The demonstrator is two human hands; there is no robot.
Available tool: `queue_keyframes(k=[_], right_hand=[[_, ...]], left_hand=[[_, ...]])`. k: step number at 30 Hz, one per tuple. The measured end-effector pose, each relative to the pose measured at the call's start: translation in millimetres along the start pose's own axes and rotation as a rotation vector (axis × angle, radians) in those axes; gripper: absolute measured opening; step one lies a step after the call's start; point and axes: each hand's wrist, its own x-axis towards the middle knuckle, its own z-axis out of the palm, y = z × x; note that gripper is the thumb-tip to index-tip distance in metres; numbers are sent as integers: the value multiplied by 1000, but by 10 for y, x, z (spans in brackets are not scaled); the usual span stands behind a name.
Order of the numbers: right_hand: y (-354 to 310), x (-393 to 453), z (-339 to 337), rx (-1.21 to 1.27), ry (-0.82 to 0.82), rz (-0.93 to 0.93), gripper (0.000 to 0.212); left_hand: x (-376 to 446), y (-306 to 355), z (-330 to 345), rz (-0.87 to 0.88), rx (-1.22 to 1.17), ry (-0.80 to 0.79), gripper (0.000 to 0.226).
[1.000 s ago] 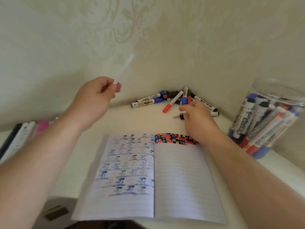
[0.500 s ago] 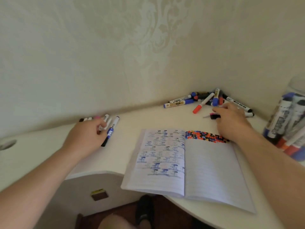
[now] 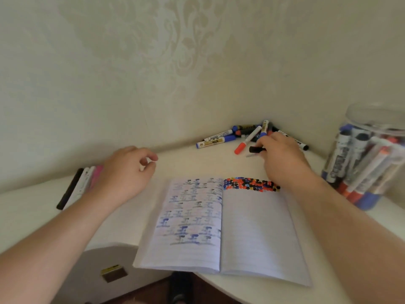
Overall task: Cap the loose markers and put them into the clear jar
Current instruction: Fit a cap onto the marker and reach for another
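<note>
Left hand (image 3: 122, 172) now off markers (image 3: 76, 187)

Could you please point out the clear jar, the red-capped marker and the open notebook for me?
clear jar (image 3: 392, 119), head view, upper glass wall.
red-capped marker (image 3: 240, 148), head view, its red cap.
open notebook (image 3: 258, 233), head view, blank right page.

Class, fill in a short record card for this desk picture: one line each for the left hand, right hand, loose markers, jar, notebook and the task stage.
left hand: fingers loosely curled, holding nothing
right hand: grips a black-ended marker
marker pile: lies in the desk corner beyond the right hand
side markers: a row by the left wrist
clear jar: far right, open top, already holds many markers
notebook: lies open, ink marks on both pages
task stage: many markers not yet in the jar
</note>
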Motion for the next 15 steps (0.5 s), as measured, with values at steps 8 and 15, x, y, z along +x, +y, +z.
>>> queue_keyframes(k=[8,15], right_hand=[[-330,-157,-175,485,190,-305,29],[-216,-89,-36,358,-16,-260,10]], left_hand=[[308,1173,387,211,-698,-299,28],[567,1397,882,211,-776,-341,17]])
